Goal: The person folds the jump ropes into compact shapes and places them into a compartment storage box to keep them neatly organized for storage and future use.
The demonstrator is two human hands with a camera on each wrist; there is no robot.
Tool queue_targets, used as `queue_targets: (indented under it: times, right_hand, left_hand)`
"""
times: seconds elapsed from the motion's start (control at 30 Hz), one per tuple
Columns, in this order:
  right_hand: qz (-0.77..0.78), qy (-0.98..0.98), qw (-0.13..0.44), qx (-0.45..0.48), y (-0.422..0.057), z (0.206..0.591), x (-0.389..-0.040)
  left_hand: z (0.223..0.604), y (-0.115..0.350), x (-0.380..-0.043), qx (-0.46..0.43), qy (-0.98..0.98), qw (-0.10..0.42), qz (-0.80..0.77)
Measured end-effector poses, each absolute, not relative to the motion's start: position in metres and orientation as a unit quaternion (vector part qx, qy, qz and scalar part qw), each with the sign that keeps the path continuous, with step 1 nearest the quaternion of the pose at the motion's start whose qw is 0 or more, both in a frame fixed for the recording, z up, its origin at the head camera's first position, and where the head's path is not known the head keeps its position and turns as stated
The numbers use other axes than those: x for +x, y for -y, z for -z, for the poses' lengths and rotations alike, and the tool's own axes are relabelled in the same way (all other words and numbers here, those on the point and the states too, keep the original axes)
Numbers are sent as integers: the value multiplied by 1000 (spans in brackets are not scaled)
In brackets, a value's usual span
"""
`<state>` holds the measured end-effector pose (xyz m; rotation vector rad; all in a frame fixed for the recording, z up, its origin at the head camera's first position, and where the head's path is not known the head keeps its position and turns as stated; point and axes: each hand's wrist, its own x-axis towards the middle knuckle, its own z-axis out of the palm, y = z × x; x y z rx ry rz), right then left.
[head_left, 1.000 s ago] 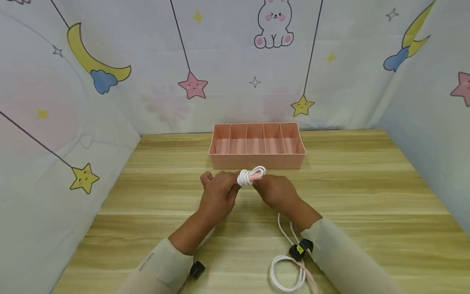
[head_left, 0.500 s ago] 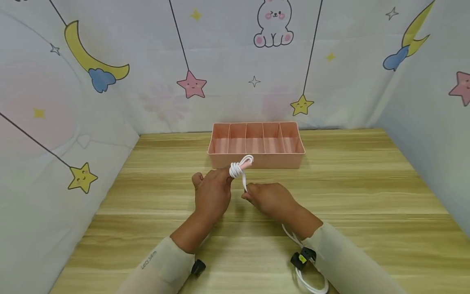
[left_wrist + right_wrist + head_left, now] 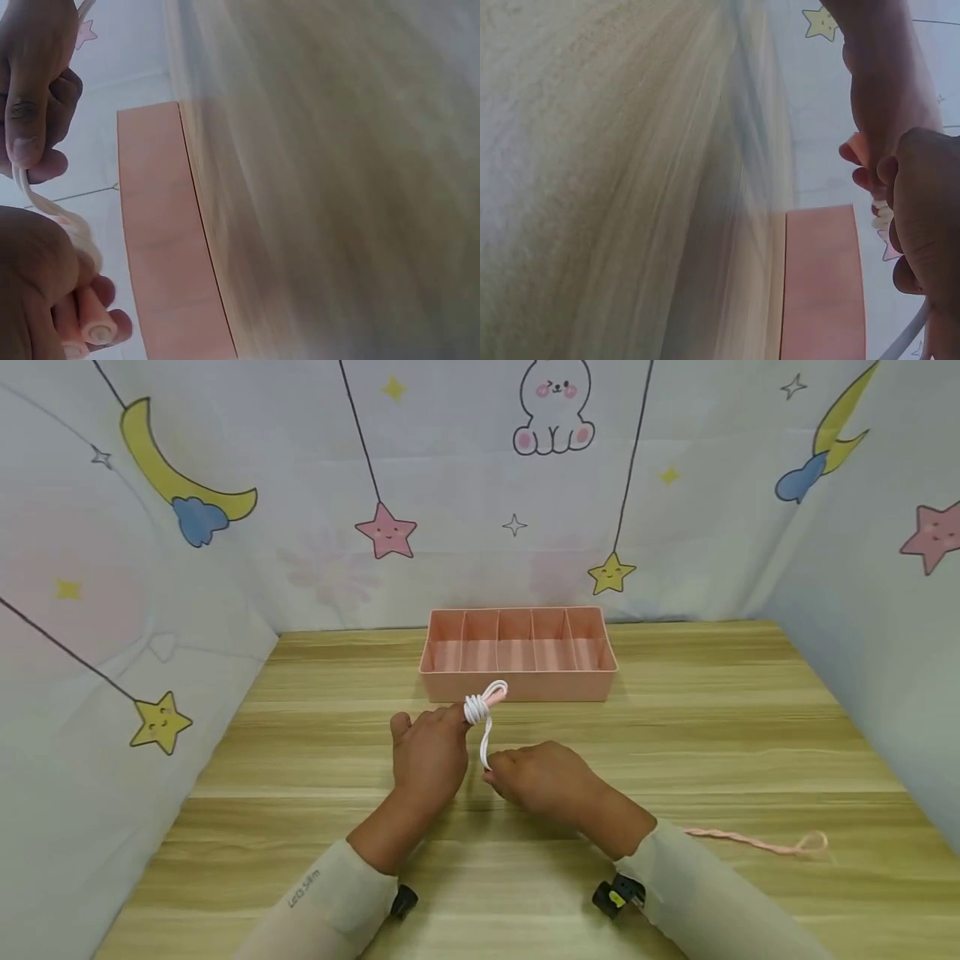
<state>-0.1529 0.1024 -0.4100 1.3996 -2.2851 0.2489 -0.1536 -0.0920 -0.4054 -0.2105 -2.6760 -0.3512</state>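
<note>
A white jump rope point(image 3: 476, 708) is wound in several turns round its pink handles, with a small loop sticking out at the top. My left hand point(image 3: 431, 756) grips the handles; in the left wrist view, two round pink handle ends point(image 3: 97, 326) poke out from the fist. The right hand point(image 3: 543, 777) pinches the white cord point(image 3: 485, 746) that runs down from the wound turns, a short way to the right of the left hand. A pinkish twisted tail point(image 3: 750, 838) with a looped end extends out beyond the right forearm. Between the forearm and the fingers, the cord is hidden.
A pink tray with five-like open slots is better told as a pink divided box point(image 3: 517, 686), standing behind the hands near the back wall. Patterned cloth walls point(image 3: 465, 460) enclose the wooden table point(image 3: 300, 827). Black wrist cameras point(image 3: 618, 895) hang below the cuffs.
The right hand has drawn away from the wound turns, down and towards me, pulling a stretch of cord. The hanging cord has swung from below the right forearm out to its right.
</note>
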Motion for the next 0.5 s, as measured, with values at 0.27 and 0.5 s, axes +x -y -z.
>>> queue_targets:
  times: [0.27, 0.5]
  right_hand:
    - [46, 841, 201, 500, -105, 390, -153]
    - [98, 840, 214, 489, -139, 380, -157]
  left_hand:
    - [405, 93, -139, -129, 974, 169, 74]
    - [408, 69, -134, -232, 960, 154, 36]
